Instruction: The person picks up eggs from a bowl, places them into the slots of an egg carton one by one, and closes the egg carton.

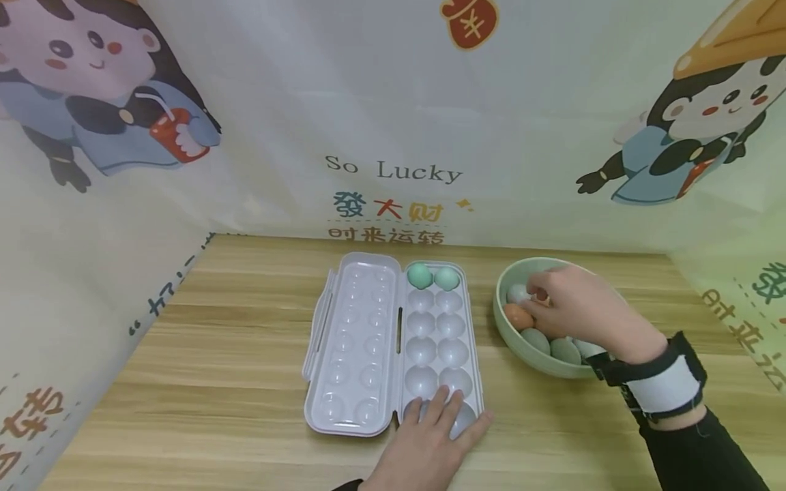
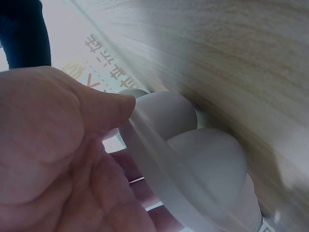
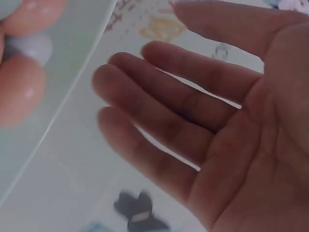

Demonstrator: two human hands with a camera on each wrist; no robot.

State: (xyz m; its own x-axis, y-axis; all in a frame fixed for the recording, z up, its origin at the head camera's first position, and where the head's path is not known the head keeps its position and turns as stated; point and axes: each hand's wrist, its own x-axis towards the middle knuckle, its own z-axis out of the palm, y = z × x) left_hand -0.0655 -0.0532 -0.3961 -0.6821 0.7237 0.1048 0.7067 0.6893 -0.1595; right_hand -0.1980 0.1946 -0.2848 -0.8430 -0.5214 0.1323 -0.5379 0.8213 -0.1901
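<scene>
A pale plastic egg carton (image 1: pixel 437 317) lies open on the table, its lid (image 1: pixel 353 354) folded out to the left. Two green eggs, one left (image 1: pixel 420 276) and one right (image 1: pixel 447 278), fill its far cups. At the near end my left hand (image 1: pixel 426 440) holds the carton's rim, fingers over the cups and thumb (image 2: pixel 108 108) against the edge. My right hand (image 1: pixel 580 307) reaches into a light green bowl (image 1: pixel 512 344) of eggs, its fingertips by an orange egg (image 1: pixel 518 316). In the right wrist view its fingers (image 3: pixel 159 128) are spread loosely, with nothing between them.
Grey-green eggs, one front left (image 1: pixel 535 339) and another beside it (image 1: pixel 565 350), and a whitish egg (image 1: pixel 518 293) sit in the bowl. The wooden table (image 1: pixel 215 354) is backed by a printed sheet (image 1: pixel 393 102) with cartoon figures and writing.
</scene>
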